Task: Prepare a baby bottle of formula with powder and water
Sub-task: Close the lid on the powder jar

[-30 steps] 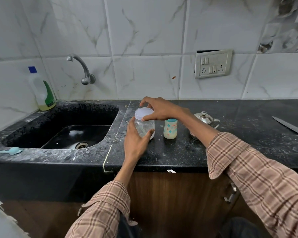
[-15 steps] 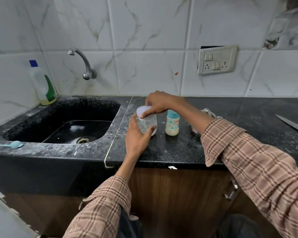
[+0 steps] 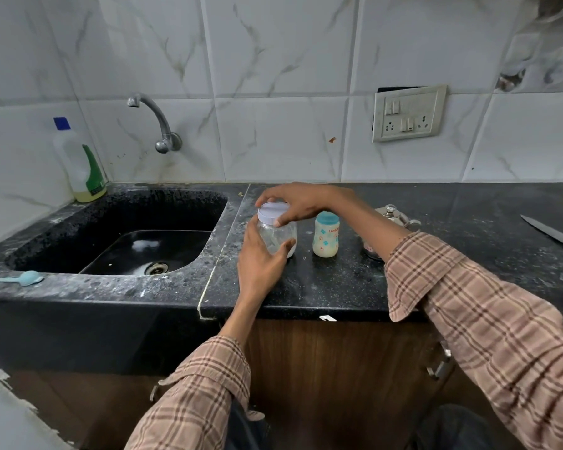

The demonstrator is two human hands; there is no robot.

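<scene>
A clear plastic powder jar (image 3: pixel 278 237) with a white lid (image 3: pixel 272 212) stands on the black counter (image 3: pixel 338 287), just right of the sink. My left hand (image 3: pixel 260 261) grips the jar's body from the front. From above, my right hand (image 3: pixel 294 201) curls its fingers and thumb round the lid. To the right of the jar stands a small baby bottle (image 3: pixel 326 234) with a teal cap and milky contents. A steel kettle (image 3: pixel 392 217) sits behind my right forearm, partly hidden. A light blue scoop (image 3: pixel 25 278) lies on the sink's front left rim.
A black sink (image 3: pixel 137 235) with a wall tap (image 3: pixel 156 121) fills the left. A detergent bottle (image 3: pixel 78 164) stands in the back left corner. A knife blade (image 3: pixel 553 233) lies at the right edge of the counter. A switch socket (image 3: pixel 408 113) is on the tiled wall.
My right hand has turned on the lid, its fingers shifting round the rim. The left hand keeps its hold on the jar. My head has moved slightly.
</scene>
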